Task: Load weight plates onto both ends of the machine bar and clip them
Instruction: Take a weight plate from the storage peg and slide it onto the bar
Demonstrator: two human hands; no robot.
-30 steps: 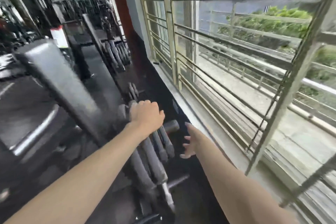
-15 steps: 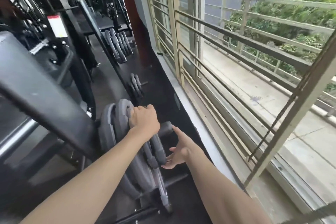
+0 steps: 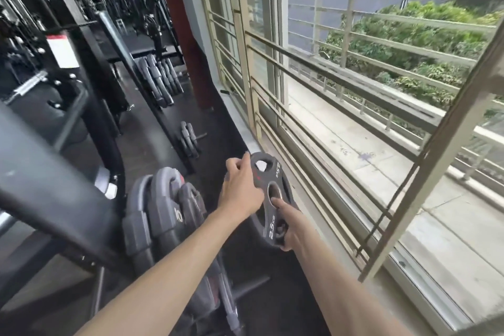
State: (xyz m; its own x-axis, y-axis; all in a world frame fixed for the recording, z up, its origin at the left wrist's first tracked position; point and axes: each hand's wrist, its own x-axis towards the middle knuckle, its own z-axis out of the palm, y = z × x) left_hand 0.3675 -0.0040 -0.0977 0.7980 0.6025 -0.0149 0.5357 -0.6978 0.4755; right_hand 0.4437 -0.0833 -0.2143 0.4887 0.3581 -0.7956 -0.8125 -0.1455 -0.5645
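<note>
We look down a gym aisle with a dark floor [image 3: 141, 128] and black machine frames [image 3: 81, 43] on our left. On our right, daylight comes through a barred window [image 3: 341, 84], beyond which lie a concrete ledge [image 3: 368, 161] and green trees [image 3: 409, 43].

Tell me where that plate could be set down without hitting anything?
Both hands hold the plate. Bare floor runs between the window wall and the small plates. Left, by the stored plates and frame, it is crowded.
</note>
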